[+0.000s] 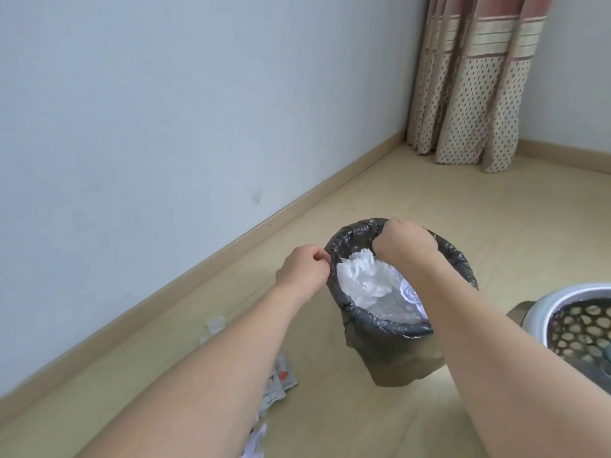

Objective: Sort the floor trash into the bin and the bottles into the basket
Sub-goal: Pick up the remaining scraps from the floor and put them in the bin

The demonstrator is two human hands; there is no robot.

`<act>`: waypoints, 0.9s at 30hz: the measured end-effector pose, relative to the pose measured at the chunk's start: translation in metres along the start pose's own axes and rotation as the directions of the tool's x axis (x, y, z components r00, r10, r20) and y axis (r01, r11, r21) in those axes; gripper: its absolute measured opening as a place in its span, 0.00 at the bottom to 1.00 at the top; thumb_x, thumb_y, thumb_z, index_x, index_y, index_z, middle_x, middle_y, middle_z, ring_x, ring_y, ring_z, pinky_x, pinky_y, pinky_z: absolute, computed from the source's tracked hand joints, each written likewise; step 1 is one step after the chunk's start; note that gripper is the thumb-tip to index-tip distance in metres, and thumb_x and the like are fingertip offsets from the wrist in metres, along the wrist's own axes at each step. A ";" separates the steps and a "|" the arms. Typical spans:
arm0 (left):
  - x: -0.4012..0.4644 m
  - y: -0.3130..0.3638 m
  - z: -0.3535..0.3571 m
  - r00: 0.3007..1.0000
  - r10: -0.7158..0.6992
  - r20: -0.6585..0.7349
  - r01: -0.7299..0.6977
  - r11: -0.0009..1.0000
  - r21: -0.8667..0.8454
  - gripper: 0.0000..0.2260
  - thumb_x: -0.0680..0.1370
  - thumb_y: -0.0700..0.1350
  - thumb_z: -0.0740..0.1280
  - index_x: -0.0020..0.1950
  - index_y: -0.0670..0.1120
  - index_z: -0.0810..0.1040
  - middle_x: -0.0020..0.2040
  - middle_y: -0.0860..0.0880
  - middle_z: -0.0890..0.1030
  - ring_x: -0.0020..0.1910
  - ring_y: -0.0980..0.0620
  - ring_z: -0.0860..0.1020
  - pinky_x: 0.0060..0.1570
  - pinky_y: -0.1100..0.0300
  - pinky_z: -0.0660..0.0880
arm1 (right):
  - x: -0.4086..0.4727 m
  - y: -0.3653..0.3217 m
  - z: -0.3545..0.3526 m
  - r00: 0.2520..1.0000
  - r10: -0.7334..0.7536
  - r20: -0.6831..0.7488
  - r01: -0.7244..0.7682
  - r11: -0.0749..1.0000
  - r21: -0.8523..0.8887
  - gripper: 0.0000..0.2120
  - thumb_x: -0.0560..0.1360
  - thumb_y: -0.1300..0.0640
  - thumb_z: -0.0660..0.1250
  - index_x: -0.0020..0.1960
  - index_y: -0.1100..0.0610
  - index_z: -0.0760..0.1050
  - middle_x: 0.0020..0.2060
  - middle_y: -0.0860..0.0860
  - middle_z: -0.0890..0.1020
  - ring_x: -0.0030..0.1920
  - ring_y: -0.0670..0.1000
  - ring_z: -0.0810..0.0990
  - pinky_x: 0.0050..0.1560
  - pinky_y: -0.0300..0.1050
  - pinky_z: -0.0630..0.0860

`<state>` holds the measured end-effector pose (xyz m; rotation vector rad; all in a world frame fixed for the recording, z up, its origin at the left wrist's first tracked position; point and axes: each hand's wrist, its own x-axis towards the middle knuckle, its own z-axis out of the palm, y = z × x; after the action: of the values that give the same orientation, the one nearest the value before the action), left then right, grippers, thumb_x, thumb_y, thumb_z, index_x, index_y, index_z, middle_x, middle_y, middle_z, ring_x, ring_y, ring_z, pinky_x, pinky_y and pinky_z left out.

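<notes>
Both hands are at the bin (pixel 393 345), which stands on the floor lined with a dark bag (pixel 350 239). The left hand (pixel 304 269) sits at the near-left rim, fingers curled together and apparently pinching the bag's edge; the right hand (pixel 405 239) is over the far rim, fingers closed and bent down into the opening — whether they clamp the bag or something inside cannot be told. Inside the bin lies crumpled white paper (pixel 360 276) and some clear plastic (pixel 393 307), so part of the trash sorting looks done. Not finished though: a flat wrapper (pixel 281 385) lies on the floor near the bin's left, a small pale scrap (pixel 215 325) closer to the wall, and more white bits (pixel 256 441) at the bottom edge under the left forearm. The basket (pixel 562 295) is just right of the bin, white rim with dark perforated wall, cut off by the frame — its contents are too unclear to say whether bottles are in it, and no bottle shows on the floor here. Likely step: adjusting or pressing down at the bin before collecting the remaining scraps. The floor (pixel 463 193) is pale wood laminate with a matching baseboard (pixel 231 246); plain light wall (pixel 165 110) to the left, spotted curtain (pixel 472 94) hanging in the far corner.
</notes>
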<state>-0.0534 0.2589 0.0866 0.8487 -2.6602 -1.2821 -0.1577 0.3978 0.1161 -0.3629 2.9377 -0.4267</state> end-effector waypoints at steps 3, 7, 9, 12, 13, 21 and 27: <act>0.004 -0.035 -0.042 0.995 -0.053 -0.083 0.062 0.993 0.105 0.13 0.76 0.40 0.58 0.48 0.54 0.80 0.50 0.55 0.79 0.55 0.48 0.77 0.61 0.51 0.73 | -0.008 -0.043 0.028 0.906 -0.246 -0.344 0.278 0.959 0.045 0.05 0.74 0.62 0.57 0.42 0.60 0.71 0.43 0.56 0.72 0.37 0.58 0.73 0.37 0.45 0.66; 0.007 -0.097 -0.104 0.976 -0.141 -0.166 0.171 0.968 0.181 0.13 0.77 0.41 0.58 0.48 0.54 0.79 0.53 0.54 0.81 0.53 0.49 0.78 0.56 0.54 0.76 | -0.033 -0.107 0.097 0.545 -0.702 -0.459 0.801 0.597 0.039 0.06 0.72 0.61 0.61 0.45 0.59 0.76 0.40 0.55 0.75 0.31 0.59 0.74 0.29 0.44 0.65; 0.001 -0.129 -0.123 0.974 -0.183 -0.136 0.213 0.941 0.261 0.13 0.78 0.41 0.57 0.47 0.55 0.78 0.52 0.54 0.80 0.53 0.50 0.78 0.54 0.54 0.76 | -0.038 -0.121 0.148 0.434 -0.857 -0.279 0.893 0.449 0.009 0.09 0.74 0.60 0.60 0.49 0.59 0.77 0.42 0.54 0.76 0.33 0.58 0.76 0.31 0.47 0.71; -0.005 -0.173 -0.132 0.977 -0.206 -0.062 0.212 0.876 0.432 0.13 0.78 0.42 0.57 0.44 0.57 0.77 0.51 0.55 0.81 0.51 0.50 0.78 0.56 0.54 0.76 | -0.038 -0.112 0.219 0.595 -0.804 0.008 0.794 0.590 0.144 0.13 0.78 0.58 0.57 0.61 0.55 0.74 0.55 0.53 0.76 0.48 0.58 0.79 0.42 0.48 0.74; -0.005 -0.185 -0.132 0.979 -0.203 -0.027 0.190 0.851 0.489 0.13 0.78 0.42 0.57 0.45 0.57 0.77 0.51 0.55 0.81 0.51 0.50 0.78 0.57 0.55 0.74 | -0.035 -0.106 0.239 0.663 -0.744 0.083 0.723 0.665 0.185 0.15 0.79 0.56 0.57 0.65 0.53 0.72 0.58 0.51 0.75 0.51 0.57 0.78 0.46 0.47 0.74; 0.068 -0.237 -0.089 0.978 -0.116 0.176 -0.003 0.826 0.563 0.14 0.81 0.44 0.57 0.63 0.53 0.75 0.52 0.53 0.81 0.53 0.48 0.78 0.57 0.56 0.71 | -0.020 -0.083 0.340 0.733 -0.680 -0.032 0.676 0.722 0.145 0.12 0.76 0.45 0.58 0.55 0.46 0.76 0.41 0.46 0.71 0.39 0.50 0.71 0.43 0.44 0.68; 0.130 -0.270 -0.033 0.949 -0.003 0.316 -0.194 0.784 0.590 0.18 0.80 0.52 0.61 0.70 0.57 0.68 0.56 0.50 0.76 0.56 0.46 0.76 0.59 0.52 0.70 | -0.019 -0.088 0.354 0.779 -0.611 -0.139 0.626 0.746 0.227 0.07 0.78 0.50 0.60 0.46 0.51 0.73 0.40 0.45 0.73 0.41 0.49 0.71 0.45 0.45 0.68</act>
<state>-0.0321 0.0350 -0.1138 0.5683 -3.3918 -0.5207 -0.0565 0.2285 -0.1917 -1.3206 2.6761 -0.9037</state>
